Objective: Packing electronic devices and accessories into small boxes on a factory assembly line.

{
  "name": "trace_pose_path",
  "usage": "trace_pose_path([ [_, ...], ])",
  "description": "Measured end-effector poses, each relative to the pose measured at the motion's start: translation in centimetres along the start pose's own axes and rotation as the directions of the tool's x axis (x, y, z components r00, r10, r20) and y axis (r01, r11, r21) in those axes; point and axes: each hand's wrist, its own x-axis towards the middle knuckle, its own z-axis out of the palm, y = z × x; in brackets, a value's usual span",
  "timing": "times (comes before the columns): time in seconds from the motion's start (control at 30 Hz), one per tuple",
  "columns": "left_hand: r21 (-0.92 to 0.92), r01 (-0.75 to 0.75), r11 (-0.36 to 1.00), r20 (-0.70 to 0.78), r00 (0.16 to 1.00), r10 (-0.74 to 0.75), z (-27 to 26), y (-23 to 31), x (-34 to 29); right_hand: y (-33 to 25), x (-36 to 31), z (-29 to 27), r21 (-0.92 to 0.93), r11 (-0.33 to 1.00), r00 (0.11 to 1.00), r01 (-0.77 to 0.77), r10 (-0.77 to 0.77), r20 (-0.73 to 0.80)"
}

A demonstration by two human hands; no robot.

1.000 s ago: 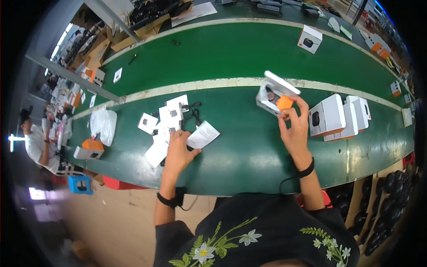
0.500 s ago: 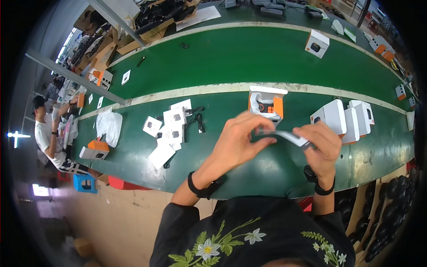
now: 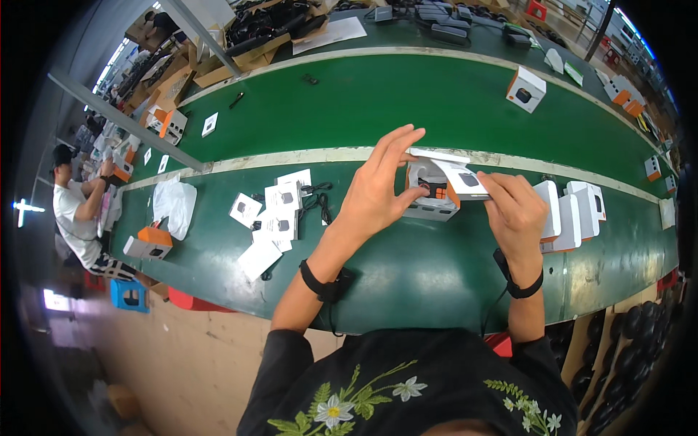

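Observation:
In front of me stands a white and orange box (image 3: 432,211) with its lid raised; a clear plastic bag and a small dark and orange item show inside. My right hand (image 3: 518,211) pinches the right end of a white booklet (image 3: 465,179) with a dark picture on it. The booklet slants over the box's right side, its far end close to the raised lid. At the box's left side is my left hand (image 3: 384,178), fingers stretched upward and apart, with its thumb at the opening. That hand grips nothing.
To the left lie several white booklets (image 3: 280,218), black cables (image 3: 320,202), a plastic bag (image 3: 174,207) and an open box (image 3: 151,243). White cartons (image 3: 571,218) stand at right. Beyond runs a green conveyor belt (image 3: 407,94) carrying another box (image 3: 526,89). A co-worker (image 3: 80,207) is at far left.
Both hands have moved away from me, up to the box. The booklet has gone from between the two hands to over the box, and my left hand has let go of it.

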Motion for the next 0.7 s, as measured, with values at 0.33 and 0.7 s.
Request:
trace_pose_path([
  [0.33,0.093,-0.064,0.994,0.045,0.997,0.060,-0.4,-2.1,-0.4,-1.4,1.8,1.9,0.012,0.999,0.991,0.050,-0.051,0.127],
  [0.7,0.125,-0.320,0.939,0.010,0.947,0.322,-0.6,-3.8,-0.8,-0.1,3.0,4.8,0.013,0.996,0.971,0.094,-0.094,0.221],
])
